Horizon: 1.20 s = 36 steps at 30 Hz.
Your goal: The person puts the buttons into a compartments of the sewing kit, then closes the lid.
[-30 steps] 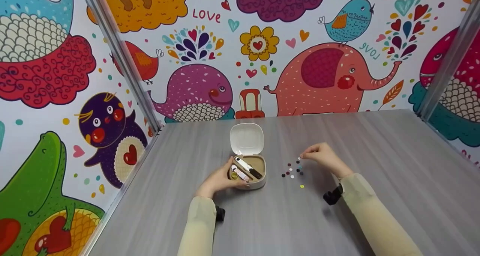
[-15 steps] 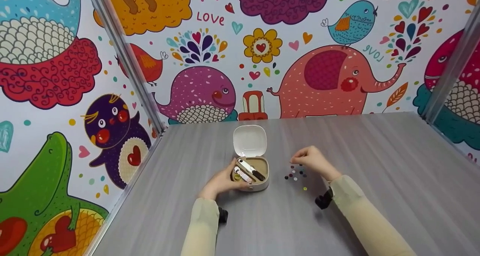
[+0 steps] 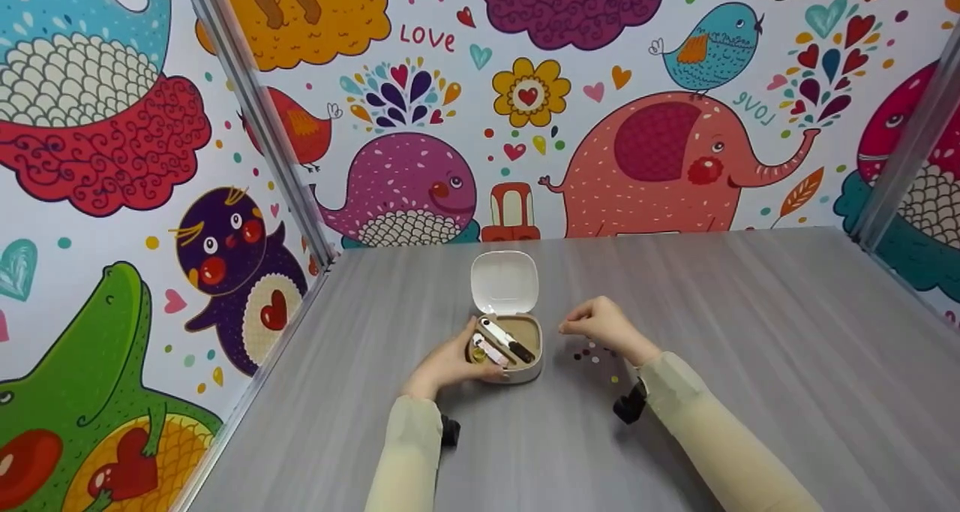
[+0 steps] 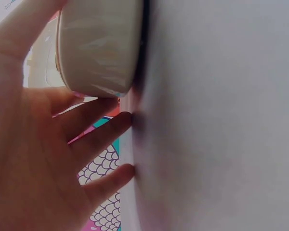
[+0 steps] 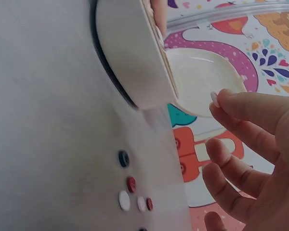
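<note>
Head view, logged remotely: 1 box (image 3: 528, 375), lid (image 3: 505, 283) raised at 12 o'clock, gripped by left hand (image 3: 448, 362). 1 pale button (image 5: 215, 99), pinched by right hand (image 3: 609, 327), box's 3 o'clock; loose buttons (image 5: 124, 201) below. Step, I judge: boxing buttons. Next, I'd want: short travel towards 9 o'clock, release inside.

With my left hand (image 4: 36, 149) I hold the glossy cream box (image 4: 100, 45), two fingertips (image 4: 124, 120) touching the grey worktop (image 4: 221, 115).
</note>
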Each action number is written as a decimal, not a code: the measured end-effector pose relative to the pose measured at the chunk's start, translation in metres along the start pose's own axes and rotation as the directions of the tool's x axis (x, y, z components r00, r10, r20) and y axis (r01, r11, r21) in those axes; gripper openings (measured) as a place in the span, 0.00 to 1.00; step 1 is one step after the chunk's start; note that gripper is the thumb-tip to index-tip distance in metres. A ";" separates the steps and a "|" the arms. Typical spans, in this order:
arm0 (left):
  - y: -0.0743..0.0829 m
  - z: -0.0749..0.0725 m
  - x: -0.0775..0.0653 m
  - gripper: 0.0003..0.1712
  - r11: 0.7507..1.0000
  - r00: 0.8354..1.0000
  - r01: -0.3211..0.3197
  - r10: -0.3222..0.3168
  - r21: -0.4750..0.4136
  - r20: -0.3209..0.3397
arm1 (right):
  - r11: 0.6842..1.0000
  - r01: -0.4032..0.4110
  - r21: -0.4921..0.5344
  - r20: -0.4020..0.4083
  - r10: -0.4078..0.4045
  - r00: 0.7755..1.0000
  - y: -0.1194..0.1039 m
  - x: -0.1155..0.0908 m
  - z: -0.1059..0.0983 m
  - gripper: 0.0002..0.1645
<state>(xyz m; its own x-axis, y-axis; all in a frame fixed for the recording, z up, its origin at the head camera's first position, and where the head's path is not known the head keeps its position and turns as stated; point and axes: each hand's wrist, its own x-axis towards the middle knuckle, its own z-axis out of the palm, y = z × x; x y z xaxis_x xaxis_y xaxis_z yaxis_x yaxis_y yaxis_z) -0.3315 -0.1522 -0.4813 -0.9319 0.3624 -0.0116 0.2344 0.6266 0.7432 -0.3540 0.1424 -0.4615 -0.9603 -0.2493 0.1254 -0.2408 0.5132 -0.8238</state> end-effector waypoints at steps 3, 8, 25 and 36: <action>0.000 0.000 0.001 0.67 1.000 1.000 -0.004 0.004 0.004 -0.006 | 1.000 0.019 -0.009 -0.014 -0.019 1.000 -0.001 0.003 0.007 0.06; 0.001 0.002 0.001 0.67 1.000 1.000 -0.003 0.003 -0.001 -0.004 | 0.999 0.036 -0.014 -0.035 -0.037 0.999 -0.001 0.007 0.020 0.05; 0.000 0.002 0.000 0.67 1.000 1.000 0.005 -0.005 -0.015 -0.001 | 0.995 0.080 -0.061 0.016 -0.079 0.997 -0.004 0.015 0.043 0.05; 0.001 0.002 -0.001 0.67 0.999 0.999 0.034 -0.033 0.019 -0.014 | 0.991 0.061 -0.118 0.008 -0.060 0.998 -0.012 0.016 0.046 0.02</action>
<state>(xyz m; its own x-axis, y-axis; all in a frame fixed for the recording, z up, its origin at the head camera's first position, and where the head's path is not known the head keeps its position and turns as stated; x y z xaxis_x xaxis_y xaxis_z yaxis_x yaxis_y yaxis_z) -0.3300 -0.1504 -0.4820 -0.9429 0.3320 -0.0273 0.2082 0.6516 0.7294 -0.3596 0.0947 -0.4752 -0.9429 -0.2865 0.1699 -0.3135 0.5907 -0.7435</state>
